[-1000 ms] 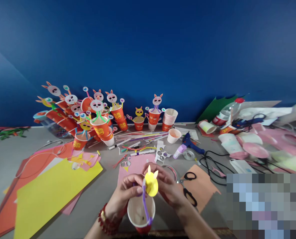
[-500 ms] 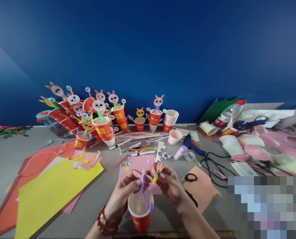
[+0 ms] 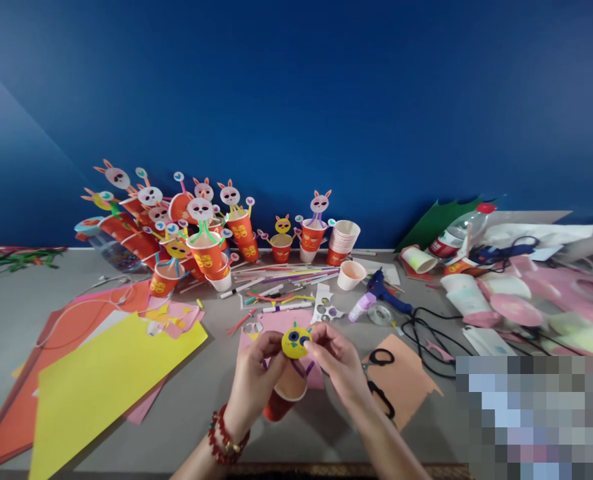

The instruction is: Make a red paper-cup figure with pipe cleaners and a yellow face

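Yellow paper face (image 3: 290,348) is right between the hands, front toward the camera. Left hand (image 3: 256,373) pinches its 9 o'clock edge; right hand (image 3: 340,360) has it at 3, thumb in front, both sets of fingers curled. Ears point roughly 12, long axis about 12-to-6. Red cup (image 3: 275,405) just below leans, mouth toward 1. Scissors (image 3: 373,387) sit at 4.
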The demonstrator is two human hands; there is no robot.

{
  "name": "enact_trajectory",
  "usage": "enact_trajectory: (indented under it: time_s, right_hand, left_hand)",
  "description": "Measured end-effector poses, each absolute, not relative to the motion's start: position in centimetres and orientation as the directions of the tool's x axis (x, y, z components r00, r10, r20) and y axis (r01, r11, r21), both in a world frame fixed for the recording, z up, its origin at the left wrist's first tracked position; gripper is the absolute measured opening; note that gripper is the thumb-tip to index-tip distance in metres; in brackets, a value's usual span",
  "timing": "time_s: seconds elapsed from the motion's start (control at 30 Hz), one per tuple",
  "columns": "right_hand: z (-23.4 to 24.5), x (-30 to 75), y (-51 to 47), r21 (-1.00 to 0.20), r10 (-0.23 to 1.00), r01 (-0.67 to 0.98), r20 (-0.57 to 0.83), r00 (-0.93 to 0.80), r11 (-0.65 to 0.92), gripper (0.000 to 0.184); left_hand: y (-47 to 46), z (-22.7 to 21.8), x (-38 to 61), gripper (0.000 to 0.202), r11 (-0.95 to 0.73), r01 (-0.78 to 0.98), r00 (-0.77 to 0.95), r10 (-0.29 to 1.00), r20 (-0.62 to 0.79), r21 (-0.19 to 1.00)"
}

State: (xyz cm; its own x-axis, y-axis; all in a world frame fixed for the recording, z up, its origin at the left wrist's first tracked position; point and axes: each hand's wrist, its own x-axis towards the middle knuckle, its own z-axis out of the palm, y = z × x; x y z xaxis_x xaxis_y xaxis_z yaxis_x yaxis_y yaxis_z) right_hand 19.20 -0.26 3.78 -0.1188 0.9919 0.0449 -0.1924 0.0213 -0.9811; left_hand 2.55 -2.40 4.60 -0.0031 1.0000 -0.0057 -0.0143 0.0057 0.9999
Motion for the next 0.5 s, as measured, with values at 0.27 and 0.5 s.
enact_trajectory:
  time_s: [0.27,0.5]
  right_hand:
    - [4.6,19.9,1.1,-0.990,0.995,-0.128,0.055,0.087,0.066,0.022]
    - [3.9,19.8,1.8,-0.982,0.994,-0.163,0.083,0.073,0.094,0.019]
  left_hand:
    - [-1.3,3.8,2.5,0.019,0.066,-0.149,0.041,0.997,-0.061,0.987]
    - [-0.9,3.0,2.6,0.023,0.071,-0.182,0.060,0.996,-0.061,0.981]
